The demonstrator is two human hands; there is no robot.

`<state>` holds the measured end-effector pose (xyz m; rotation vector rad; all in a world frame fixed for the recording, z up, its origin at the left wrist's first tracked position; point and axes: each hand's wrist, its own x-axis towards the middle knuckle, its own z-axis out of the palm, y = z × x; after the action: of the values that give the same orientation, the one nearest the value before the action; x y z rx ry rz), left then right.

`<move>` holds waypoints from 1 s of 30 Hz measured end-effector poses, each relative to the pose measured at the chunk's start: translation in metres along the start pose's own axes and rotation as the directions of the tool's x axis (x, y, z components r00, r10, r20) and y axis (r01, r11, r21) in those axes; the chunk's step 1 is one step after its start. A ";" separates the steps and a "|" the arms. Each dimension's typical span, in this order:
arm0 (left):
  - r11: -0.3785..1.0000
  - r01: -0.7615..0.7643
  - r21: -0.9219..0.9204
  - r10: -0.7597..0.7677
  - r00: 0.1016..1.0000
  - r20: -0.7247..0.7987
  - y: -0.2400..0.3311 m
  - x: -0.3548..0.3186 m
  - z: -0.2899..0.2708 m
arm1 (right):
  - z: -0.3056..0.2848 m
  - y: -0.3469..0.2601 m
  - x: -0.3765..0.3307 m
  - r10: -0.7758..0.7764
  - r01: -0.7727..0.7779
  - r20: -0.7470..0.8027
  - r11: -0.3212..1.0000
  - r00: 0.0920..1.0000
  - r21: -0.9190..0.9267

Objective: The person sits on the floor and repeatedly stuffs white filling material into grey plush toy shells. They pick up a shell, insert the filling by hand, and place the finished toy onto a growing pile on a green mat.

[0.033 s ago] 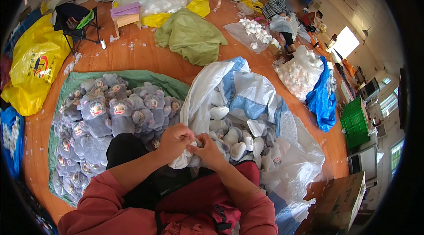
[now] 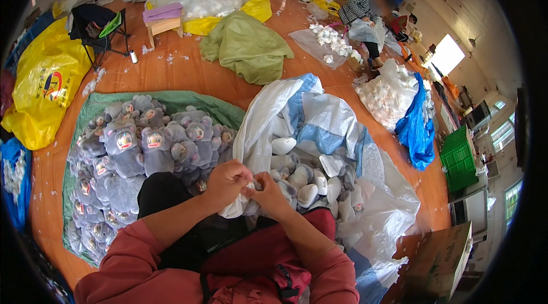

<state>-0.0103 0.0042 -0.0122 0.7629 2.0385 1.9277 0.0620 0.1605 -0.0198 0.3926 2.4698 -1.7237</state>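
Observation:
Over my lap, my left hand [image 2: 229, 183] and my right hand [image 2: 269, 194] meet with bent fingers around a small white-and-grey plush piece [image 2: 233, 208]. The left fingers are pinched at its top; the right thumb and forefinger press on its edge. Much of the piece is hidden behind my hands. Beside my right hand, a white-and-blue woven sack [image 2: 328, 124] lies open, with many white-and-grey plush pieces [image 2: 307, 194] inside. To my left, grey plush toys [image 2: 125, 150] with printed faces are heaped on a green sheet [image 2: 200, 99].
A olive-green cloth bundle [image 2: 245, 47] lies ahead on the floor. Farther right, a person [image 2: 359, 10] sits near white stuffing and a clear bag of white pieces [image 2: 388, 93]. A green crate [image 2: 458, 158] and a cardboard box [image 2: 439, 258] stand at right, a folding chair [image 2: 103, 30] at left.

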 end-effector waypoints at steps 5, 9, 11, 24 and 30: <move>0.913 -0.254 0.318 0.254 0.966 0.040 0.011 0.004 0.006 | 0.004 0.019 0.003 -0.012 0.017 -0.031 0.983 0.999 0.184; 0.744 -0.498 0.445 0.499 0.857 0.125 0.016 -0.002 0.008 | 0.002 -0.006 -0.007 -0.034 0.029 0.020 0.981 0.999 0.193; 0.687 -0.560 0.463 0.548 0.818 0.175 0.020 -0.002 0.010 | 0.003 0.014 -0.001 -0.143 0.133 0.037 0.969 0.989 0.207; 0.615 -0.602 0.510 0.560 0.788 0.256 0.021 -0.016 0.018 | 0.027 0.070 0.005 -0.315 0.131 0.120 0.670 0.941 0.731; 0.582 -0.616 0.532 0.560 0.777 0.287 0.019 -0.025 0.025 | 0.026 0.082 0.015 -0.286 0.239 0.079 0.898 0.955 0.370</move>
<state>0.0269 0.0124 -0.0003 1.8592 2.5903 1.3825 0.0680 0.1645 -0.1067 -0.0378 2.1953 -2.2350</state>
